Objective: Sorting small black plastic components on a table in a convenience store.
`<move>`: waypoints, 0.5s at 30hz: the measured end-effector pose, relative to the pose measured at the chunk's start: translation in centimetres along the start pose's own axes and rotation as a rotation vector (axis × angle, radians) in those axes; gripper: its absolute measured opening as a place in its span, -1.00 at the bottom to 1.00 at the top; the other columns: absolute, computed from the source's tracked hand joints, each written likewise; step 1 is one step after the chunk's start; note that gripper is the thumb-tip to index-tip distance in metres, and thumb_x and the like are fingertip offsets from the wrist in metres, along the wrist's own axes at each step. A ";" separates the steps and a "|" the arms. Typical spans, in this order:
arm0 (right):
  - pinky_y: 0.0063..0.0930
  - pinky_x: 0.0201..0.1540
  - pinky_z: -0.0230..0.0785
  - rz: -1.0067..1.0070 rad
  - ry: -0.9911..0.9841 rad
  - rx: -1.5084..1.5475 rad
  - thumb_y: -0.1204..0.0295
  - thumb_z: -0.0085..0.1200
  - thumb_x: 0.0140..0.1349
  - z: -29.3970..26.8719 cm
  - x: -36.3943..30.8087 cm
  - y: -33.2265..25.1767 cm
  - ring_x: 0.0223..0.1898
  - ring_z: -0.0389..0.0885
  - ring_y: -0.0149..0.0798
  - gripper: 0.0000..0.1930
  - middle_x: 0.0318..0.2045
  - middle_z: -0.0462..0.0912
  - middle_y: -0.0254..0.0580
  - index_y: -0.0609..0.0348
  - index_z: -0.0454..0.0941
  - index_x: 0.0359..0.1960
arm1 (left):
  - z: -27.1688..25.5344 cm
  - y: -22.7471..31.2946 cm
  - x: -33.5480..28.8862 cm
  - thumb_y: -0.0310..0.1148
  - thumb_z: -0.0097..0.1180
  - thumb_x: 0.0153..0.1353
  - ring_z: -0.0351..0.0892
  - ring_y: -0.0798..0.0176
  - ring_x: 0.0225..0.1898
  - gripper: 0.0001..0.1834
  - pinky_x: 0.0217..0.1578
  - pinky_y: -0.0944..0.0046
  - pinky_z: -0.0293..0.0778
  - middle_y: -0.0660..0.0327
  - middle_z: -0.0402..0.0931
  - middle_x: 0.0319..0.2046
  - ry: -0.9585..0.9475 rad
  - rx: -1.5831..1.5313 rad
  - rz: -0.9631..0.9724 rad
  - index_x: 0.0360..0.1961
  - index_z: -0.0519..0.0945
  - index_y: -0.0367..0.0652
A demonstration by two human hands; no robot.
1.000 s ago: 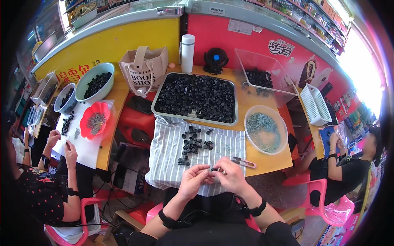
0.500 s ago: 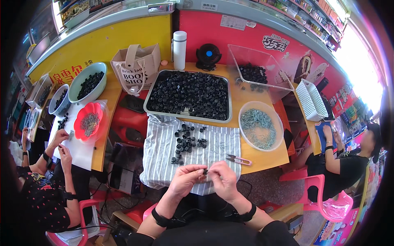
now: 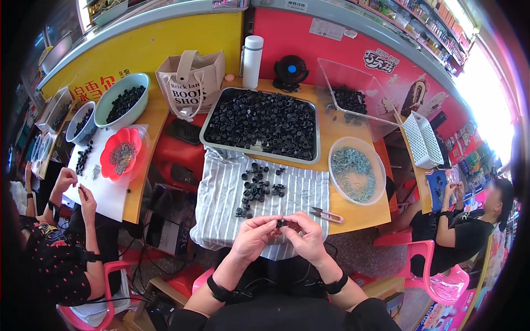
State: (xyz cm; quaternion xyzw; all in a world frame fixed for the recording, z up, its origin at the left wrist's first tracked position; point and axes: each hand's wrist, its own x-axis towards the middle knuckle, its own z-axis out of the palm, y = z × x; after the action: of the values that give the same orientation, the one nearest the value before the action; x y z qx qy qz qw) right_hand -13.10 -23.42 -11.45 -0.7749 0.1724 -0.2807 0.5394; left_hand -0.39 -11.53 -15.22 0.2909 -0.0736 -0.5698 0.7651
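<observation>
Fingertips of my left hand [image 3: 251, 238] and my right hand [image 3: 306, 238] meet over the front edge of the table, both pinching one small black plastic cap [image 3: 280, 223]. My fingers cover much of it. Just beyond them, a grey-and-white striped cloth [image 3: 215, 193] carries a loose group of similar black caps [image 3: 255, 190] and a few thin, pale slivers [image 3: 302, 195]. Pink-handled thread snips [image 3: 327, 215] lie at the cloth's right edge. A metal tray [image 3: 259, 155] behind the cloth is heaped with black caps. To its right, a clear round tub [image 3: 382, 187] holds many thin bluish-green pieces.
A canvas bag [image 3: 171, 83], a white bottle [image 3: 253, 60] and a black fan [image 3: 291, 71] stand behind the tray. At back right is a clear bin [image 3: 361, 115] with black caps. People work at both sides; a red bowl [image 3: 109, 151] stands at the left.
My right hand has turned, its fingers now closer around the cap beside the left hand's. The view has shifted slightly. At the right, the other person's hands have come up together.
</observation>
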 end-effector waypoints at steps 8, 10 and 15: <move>-0.47 -0.32 0.44 -0.146 0.142 -0.208 0.71 0.22 0.06 0.1 0.0 0.4 -0.37 0.60 -0.24 -0.87 -0.40 0.57 -0.14 0.29 0.60 -0.35 | -0.3 0.4 0.2 -0.51 0.11 0.33 0.65 0.24 -0.18 -0.76 -0.06 0.25 0.55 0.08 0.67 -0.21 -0.020 -0.004 0.059 -0.02 0.63 -0.38; -0.41 -0.29 0.44 -0.230 0.078 -0.447 0.70 0.22 0.02 -0.4 0.1 0.7 -0.35 0.59 -0.16 -0.86 -0.40 0.58 -0.11 0.27 0.60 -0.36 | -0.3 0.7 0.3 -0.52 0.11 0.33 0.66 0.23 -0.19 -0.76 -0.06 0.24 0.56 0.08 0.67 -0.22 -0.024 -0.046 0.086 -0.02 0.63 -0.38; -0.25 -0.25 0.42 -0.291 0.099 -0.556 0.66 0.23 -0.03 -0.9 0.4 1.7 -0.30 0.56 -0.01 -0.84 -0.38 0.59 -0.07 0.23 0.60 -0.38 | -0.8 0.2 0.4 -0.51 0.11 0.33 0.66 0.20 -0.19 -0.76 -0.07 0.22 0.55 0.08 0.66 -0.20 -0.051 -0.057 0.072 -0.01 0.62 -0.37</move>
State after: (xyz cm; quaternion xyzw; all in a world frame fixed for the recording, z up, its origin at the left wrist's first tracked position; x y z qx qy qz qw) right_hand -13.31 -24.94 -12.66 -0.8945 0.1558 -0.3346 0.2521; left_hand 0.29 -11.57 -15.85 0.2515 -0.0872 -0.5508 0.7911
